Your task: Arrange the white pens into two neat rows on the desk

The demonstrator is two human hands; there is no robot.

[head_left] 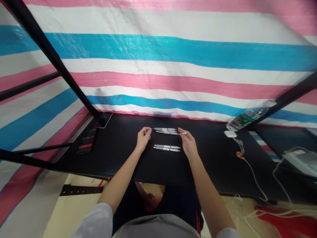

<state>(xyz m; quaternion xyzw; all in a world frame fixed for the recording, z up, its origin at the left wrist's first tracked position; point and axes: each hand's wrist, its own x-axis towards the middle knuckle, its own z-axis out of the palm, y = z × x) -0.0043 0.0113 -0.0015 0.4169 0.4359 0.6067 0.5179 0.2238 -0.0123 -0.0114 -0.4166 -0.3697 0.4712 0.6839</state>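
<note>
"Where are the slim white-and-grey pens [167, 149]?"

"On the smooth black table [119, 142], near pair and far cluster, between left hand [142, 139] and right hand [189, 142]."

"Handling?"

"Likely light, stiff, slick; best taken mid-barrel."

"Fingers?"

"Right's pinch a small white piece [184, 133]; left's curl, their grip too small to tell."

a makeshift work booth, judging by the striped sheeting [158, 49], black frame posts [36, 33] and desk [114, 138].
</note>
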